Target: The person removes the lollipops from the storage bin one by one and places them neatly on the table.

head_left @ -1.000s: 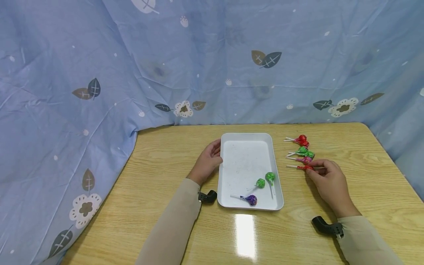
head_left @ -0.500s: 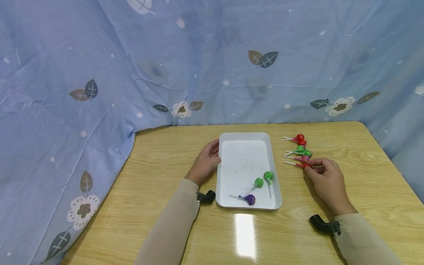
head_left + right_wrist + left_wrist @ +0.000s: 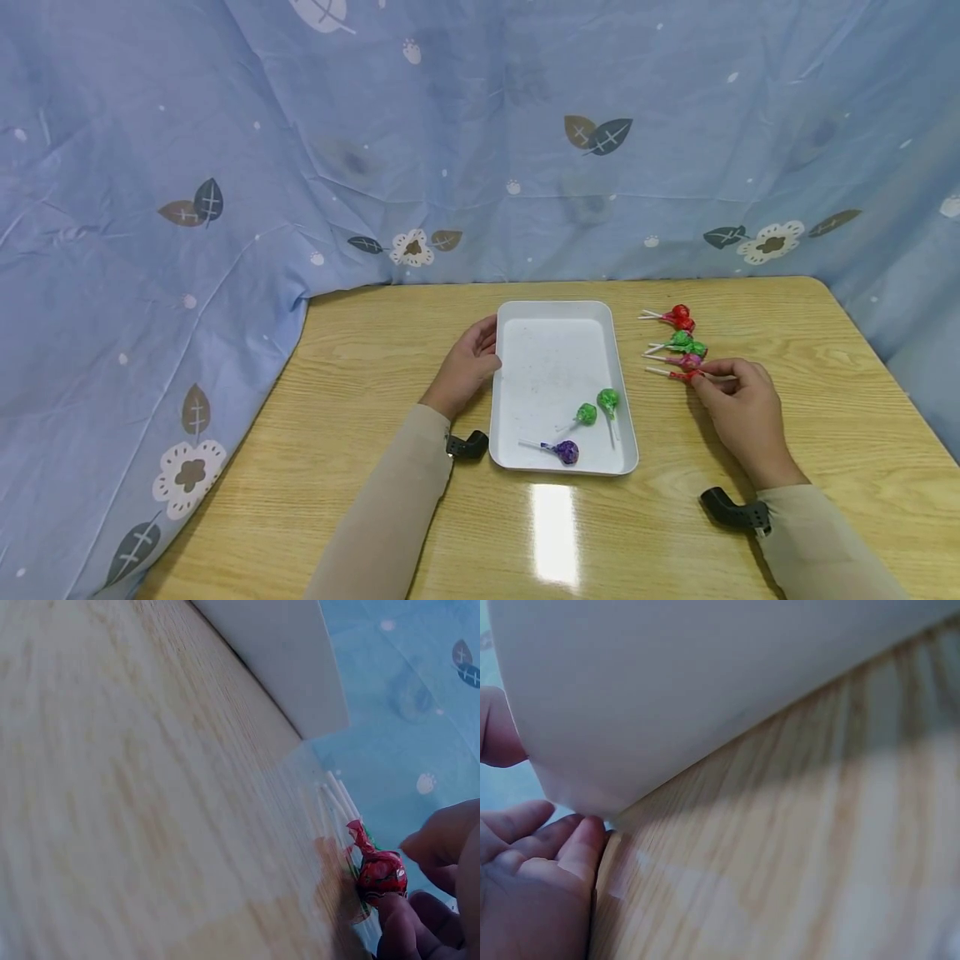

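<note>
A white tray lies on the table with a purple lollipop and two green lollipops, one beside the other, in its near part. My left hand holds the tray's left side, thumb at the rim and fingers low against the outer wall, as the left wrist view shows. To the tray's right, my right hand pinches the wrapped head of a red lollipop, the nearest in a column. Its white stick points left toward the tray. Fingertips partly hide the head in the head view.
Beyond the right hand lie a pink lollipop, a pair of green lollipops and a pair of red lollipops. A blue patterned curtain hangs behind and left of the wooden table.
The red lollipop's stick end has tipped slightly toward the far side while the right hand stays at its head. The left hand and the tray keep their places; the head view shifts slightly.
</note>
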The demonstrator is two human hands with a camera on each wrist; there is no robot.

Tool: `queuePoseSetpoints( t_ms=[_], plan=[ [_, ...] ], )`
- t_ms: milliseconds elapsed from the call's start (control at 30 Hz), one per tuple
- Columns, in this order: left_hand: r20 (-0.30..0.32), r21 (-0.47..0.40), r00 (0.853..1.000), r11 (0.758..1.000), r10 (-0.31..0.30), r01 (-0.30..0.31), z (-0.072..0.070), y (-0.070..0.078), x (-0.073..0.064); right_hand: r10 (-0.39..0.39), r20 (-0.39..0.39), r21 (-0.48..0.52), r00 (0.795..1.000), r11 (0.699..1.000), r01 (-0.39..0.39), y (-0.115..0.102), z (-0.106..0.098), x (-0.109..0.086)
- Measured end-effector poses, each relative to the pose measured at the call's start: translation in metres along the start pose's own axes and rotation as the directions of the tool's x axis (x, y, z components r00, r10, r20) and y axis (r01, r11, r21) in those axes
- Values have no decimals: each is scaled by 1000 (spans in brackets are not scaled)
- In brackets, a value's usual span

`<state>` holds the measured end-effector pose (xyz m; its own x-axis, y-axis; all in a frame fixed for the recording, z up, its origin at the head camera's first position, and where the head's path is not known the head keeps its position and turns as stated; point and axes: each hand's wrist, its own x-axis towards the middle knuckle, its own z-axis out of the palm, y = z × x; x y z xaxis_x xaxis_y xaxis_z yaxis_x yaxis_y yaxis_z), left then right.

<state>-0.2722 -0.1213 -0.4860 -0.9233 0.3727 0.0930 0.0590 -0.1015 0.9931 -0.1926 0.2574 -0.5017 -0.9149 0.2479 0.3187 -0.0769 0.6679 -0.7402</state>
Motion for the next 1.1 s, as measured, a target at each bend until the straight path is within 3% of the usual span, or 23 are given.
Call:
queuePoseSetpoints(
  t_ms=[267,400,633,1100],
  plan=[
    [5,19,1000,1000,-10,10,0,0,0,29,-34,56,999,998,-27,-2,-2,-2],
    [5,0,1000,1000,0,0,-3,-9,4,30,-51,75,998,997,-26,-2,-2,-2],
    [-40,40,999,999,9,-7,-6,-24,8,33,-76,102,997,994,-25,-4,-1,-2],
    [-56,61,998,998,12,-9,-6,-26,10,-6,-95,162,995,987,21,-8,1,-3]
  ],
)
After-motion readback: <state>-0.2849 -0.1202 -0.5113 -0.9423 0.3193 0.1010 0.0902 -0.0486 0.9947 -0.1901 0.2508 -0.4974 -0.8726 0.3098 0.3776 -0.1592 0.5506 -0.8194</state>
